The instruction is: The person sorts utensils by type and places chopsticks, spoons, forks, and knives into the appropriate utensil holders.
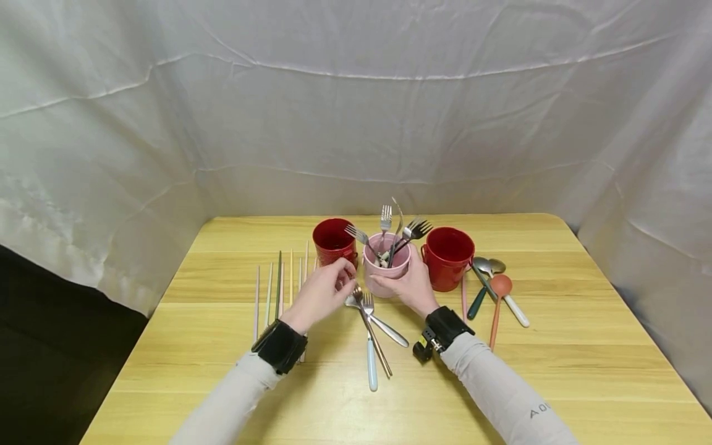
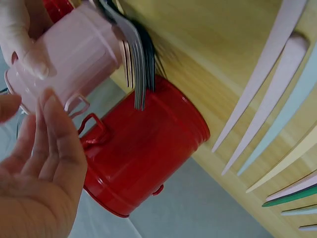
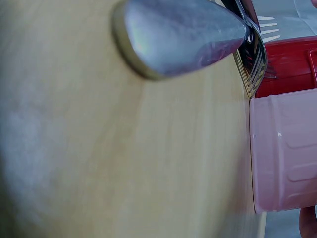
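Observation:
A pink bucket [image 1: 381, 283] stands between two red buckets, with several forks [image 1: 386, 217] leaning in it, tines up. My right hand [image 1: 411, 285] grips its right side, the thumb lying across the front. My left hand [image 1: 327, 292] is just left of the pink bucket, its fingers loosely bent and nothing visible in them. In the left wrist view its fingertips [image 2: 49, 99] come close to the bucket's wall; whether they touch cannot be told. Below the hands lie a copper-coloured fork [image 1: 374, 337], a blue-handled fork [image 1: 371, 364] and a silver-handled utensil [image 1: 389, 330], crossing each other.
The left red bucket [image 1: 325, 250] stands behind my left hand, the right red bucket [image 1: 445, 272] beside my right hand. Several chopsticks [image 1: 278, 284] lie in a row at left. Several spoons, among them an orange one [image 1: 500, 285], lie at right. A grey curtain [image 1: 356, 123] hangs behind the table.

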The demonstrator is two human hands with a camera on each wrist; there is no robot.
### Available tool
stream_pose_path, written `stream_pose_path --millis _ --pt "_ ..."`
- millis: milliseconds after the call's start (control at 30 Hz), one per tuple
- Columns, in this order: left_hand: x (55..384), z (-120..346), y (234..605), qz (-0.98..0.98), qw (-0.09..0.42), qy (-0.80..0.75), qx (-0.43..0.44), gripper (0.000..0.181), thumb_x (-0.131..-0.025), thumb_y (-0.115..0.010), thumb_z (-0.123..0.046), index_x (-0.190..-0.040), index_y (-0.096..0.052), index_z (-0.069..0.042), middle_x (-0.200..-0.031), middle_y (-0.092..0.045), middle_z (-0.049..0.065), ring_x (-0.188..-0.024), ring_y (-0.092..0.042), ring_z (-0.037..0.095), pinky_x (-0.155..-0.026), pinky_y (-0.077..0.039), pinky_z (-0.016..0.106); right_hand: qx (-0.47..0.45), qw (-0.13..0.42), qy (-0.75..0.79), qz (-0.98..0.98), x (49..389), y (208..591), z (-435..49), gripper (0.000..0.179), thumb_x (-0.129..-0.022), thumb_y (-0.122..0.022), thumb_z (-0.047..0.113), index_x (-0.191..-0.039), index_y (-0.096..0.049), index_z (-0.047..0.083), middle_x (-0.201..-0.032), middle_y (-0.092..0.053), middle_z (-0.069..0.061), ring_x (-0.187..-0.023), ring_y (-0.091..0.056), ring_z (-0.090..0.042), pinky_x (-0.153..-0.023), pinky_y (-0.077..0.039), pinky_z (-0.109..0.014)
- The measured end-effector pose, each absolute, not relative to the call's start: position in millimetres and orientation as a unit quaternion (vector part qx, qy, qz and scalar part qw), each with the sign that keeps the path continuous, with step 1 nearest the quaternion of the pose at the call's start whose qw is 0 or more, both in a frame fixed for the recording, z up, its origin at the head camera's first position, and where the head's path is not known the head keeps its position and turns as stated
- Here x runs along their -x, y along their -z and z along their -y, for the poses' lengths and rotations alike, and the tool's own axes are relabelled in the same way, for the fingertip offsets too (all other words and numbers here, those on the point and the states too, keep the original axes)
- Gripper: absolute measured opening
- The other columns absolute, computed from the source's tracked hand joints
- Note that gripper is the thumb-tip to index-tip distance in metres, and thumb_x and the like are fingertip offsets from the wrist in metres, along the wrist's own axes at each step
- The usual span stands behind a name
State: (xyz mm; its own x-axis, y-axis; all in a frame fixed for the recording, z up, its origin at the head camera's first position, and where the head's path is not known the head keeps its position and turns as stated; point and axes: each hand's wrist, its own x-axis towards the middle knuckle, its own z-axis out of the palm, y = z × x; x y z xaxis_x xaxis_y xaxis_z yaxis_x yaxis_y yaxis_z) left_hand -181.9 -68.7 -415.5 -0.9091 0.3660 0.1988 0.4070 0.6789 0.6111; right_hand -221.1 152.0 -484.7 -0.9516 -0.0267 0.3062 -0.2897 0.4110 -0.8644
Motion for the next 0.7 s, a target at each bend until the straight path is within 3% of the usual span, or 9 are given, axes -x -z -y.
stream_pose_path --millis 200,700 --pt "172.0 67.7 424.6 0.916 -0.026 0.316 0.246 0.013 -0.096 -0.067 -0.018 -0.107 -0.067 -0.011 -0.086 -0.069 -0.001 -0.072 -0.06 0.008 -0.065 -0.051 0.023 -0.093 0.125 -0.529 0.834 221.3 486.0 -151.7 0.087 -0.07 -0.094 0.025 -0.14 -0.044 0.011 -0.134 -0.063 -0.014 -0.124 -0.061 -0.031 -0.108 -0.049 -0.05" --pt "154.6 53.4 438.4 0.908 -0.09 0.26 0.315 0.013 -0.098 -0.065 -0.02 -0.108 -0.067 -0.011 -0.083 -0.069 -0.003 -0.072 -0.061 0.006 -0.068 -0.05 0.022 -0.09 0.124 -0.534 0.832 220.1 485.0 -151.3 0.089 -0.069 -0.094 0.025 -0.141 -0.044 0.01 -0.134 -0.062 -0.015 -0.123 -0.061 -0.034 -0.106 -0.05 -0.05"
